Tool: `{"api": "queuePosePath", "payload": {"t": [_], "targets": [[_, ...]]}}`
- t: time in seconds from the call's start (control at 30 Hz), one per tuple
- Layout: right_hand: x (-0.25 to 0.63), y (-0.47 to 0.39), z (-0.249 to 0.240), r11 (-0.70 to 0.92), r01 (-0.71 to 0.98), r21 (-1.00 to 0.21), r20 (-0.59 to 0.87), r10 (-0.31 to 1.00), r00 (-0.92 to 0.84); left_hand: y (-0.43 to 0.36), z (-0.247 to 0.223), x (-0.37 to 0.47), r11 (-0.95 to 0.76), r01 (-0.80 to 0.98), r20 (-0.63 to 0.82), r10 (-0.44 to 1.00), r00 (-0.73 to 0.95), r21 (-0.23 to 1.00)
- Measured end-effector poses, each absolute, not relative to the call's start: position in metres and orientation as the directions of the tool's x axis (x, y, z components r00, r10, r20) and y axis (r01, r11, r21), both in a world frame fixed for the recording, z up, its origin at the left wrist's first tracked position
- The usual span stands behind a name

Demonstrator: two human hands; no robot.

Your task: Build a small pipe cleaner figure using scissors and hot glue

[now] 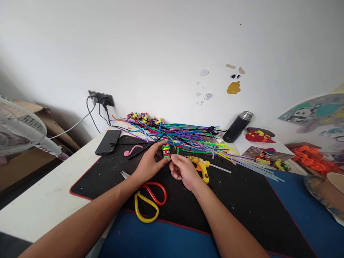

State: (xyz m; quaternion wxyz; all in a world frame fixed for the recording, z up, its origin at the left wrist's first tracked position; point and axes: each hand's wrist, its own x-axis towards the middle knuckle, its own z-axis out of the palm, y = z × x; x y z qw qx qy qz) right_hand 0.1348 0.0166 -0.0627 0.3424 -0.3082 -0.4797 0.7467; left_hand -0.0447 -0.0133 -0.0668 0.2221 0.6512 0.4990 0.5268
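Between the thumb and fingers of my left hand (pixel 148 162) is a small pipe-cleaner figure (pixel 166 152) in green, yellow and red, with two googly eyes. It is held upright above the black mat. My right hand (pixel 185 170) is closed in a pinch at the figure's lower right side; what its fingertips grip is too small to make out. Scissors (pixel 150 202) with one red and one yellow handle lie under my left wrist. Just right of my right hand lies a yellow glue gun (pixel 201 167) with a clear glue stick in its back.
Loose coloured pipe cleaners (pixel 185 136) spread along the wall, with several finished figures (pixel 145 117) behind them. A phone (pixel 108 142) and a pink curled pipe cleaner (pixel 133 150) lie left. A dark flask (pixel 238 126) stands tilted at right. A fan (pixel 20 125) is far left.
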Motion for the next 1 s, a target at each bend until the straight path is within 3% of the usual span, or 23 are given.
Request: {"api": "queuePosePath", "payload": {"t": [1.0], "targets": [[0.1352, 0.0153, -0.0602, -0.475, -0.325, -0.818, -0.162, 0.732, -0.662, -0.0137, -0.0675, -0.0456, -0.406, 0.360, 0.451, 0.891, -0.047, 0.840]]}}
